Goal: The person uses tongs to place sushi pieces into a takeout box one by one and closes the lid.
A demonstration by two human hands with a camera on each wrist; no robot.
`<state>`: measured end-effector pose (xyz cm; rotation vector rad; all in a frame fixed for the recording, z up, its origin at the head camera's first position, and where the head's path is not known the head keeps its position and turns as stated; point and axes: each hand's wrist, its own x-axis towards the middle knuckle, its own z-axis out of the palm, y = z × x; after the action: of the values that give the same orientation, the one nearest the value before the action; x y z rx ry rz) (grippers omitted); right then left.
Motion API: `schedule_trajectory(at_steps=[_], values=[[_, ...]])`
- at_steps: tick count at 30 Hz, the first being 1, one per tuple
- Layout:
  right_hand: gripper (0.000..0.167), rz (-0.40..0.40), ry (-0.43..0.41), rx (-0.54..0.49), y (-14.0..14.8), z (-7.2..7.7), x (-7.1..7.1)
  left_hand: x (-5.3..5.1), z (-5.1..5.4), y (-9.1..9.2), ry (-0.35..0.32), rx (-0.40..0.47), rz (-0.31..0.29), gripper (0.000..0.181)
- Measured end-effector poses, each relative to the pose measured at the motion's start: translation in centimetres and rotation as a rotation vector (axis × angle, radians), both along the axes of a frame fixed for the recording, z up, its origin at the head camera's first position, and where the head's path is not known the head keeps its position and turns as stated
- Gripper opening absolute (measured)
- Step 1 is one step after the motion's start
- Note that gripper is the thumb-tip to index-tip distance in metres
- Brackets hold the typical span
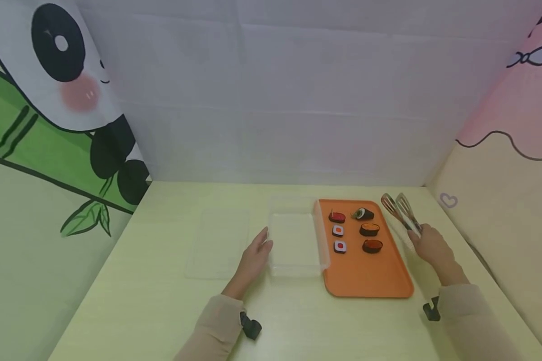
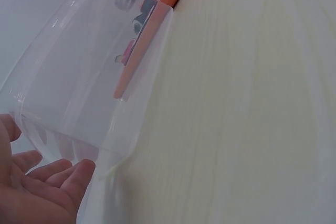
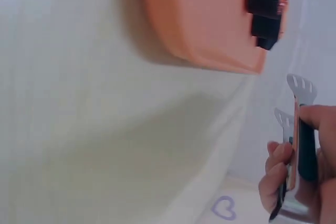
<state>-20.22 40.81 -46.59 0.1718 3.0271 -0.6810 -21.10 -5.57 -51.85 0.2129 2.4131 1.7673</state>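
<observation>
My left hand (image 1: 254, 255) touches the left side of a clear plastic box (image 1: 293, 268), fingers loosely extended along its wall in the left wrist view. My right hand (image 1: 435, 250) grips metal tongs (image 3: 307, 150) with dark handle pads; their slotted tips stand apart with nothing between them, beyond the tray's right edge. The orange tray (image 1: 366, 281) lies right of the box, whose right wall overlaps the tray's left edge. On it are toy sushi: a red-topped piece (image 1: 337, 217), white square rolls (image 1: 338, 230), a dark wrapped roll (image 1: 365, 214) and orange-topped pieces (image 1: 369, 229).
A clear flat lid (image 1: 219, 243) lies left of the box on the pale wooden table (image 1: 140, 301). A white sheet (image 1: 271, 100) rises behind the table. Printed cloths with cartoon figures stand on both sides, the right one (image 1: 515, 200) near my right arm.
</observation>
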Motion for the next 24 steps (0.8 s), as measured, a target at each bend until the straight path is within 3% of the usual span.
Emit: schedule_trajectory(at_steps=[8,13,24], values=[[0.056,0.188,0.064,0.019,-1.6,2.7,-0.5,0.1,0.1,0.1,-0.008,0.0,0.019,0.056],[0.052,0.284,0.027,0.072,-2.6,3.2,-1.5,0.1,0.4,0.0,-0.01,0.009,0.021,0.055],[0.044,0.418,-0.039,0.156,-4.4,3.7,-3.0,0.0,0.4,0.0,-0.031,0.038,0.01,0.055]])
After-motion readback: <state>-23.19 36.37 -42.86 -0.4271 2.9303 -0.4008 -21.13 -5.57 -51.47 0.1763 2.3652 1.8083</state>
